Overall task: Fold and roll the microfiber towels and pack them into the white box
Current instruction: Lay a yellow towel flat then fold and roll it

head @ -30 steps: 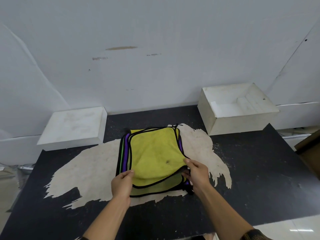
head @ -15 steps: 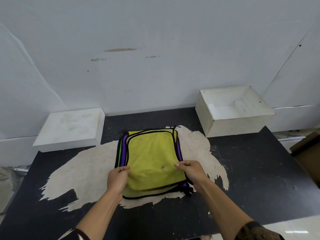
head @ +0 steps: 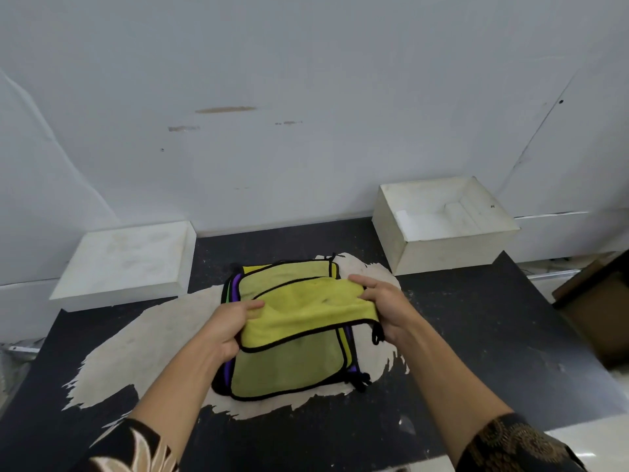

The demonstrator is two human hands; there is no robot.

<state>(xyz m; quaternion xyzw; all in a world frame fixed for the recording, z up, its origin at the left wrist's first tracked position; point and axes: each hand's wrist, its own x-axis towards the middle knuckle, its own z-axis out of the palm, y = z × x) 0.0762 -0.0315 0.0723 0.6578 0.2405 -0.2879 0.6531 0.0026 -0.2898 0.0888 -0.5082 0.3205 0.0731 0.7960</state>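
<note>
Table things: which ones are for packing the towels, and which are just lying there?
For the job: yellow towel, gripped by left hand and right hand; towel stack under it; open white box.
Just lying about: white slab on the left; brown cardboard at the right edge.

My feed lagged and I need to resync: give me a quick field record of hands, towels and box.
left hand: fingers grip the top towel's left edge
right hand: fingers grip its right edge
top towel: yellow, held just above the stack, not rolled
stack: yellow, purple and green towels, flat on the table
box: open, rear right, no towel seen inside
lid: rear left
packed: none visible yet
</note>
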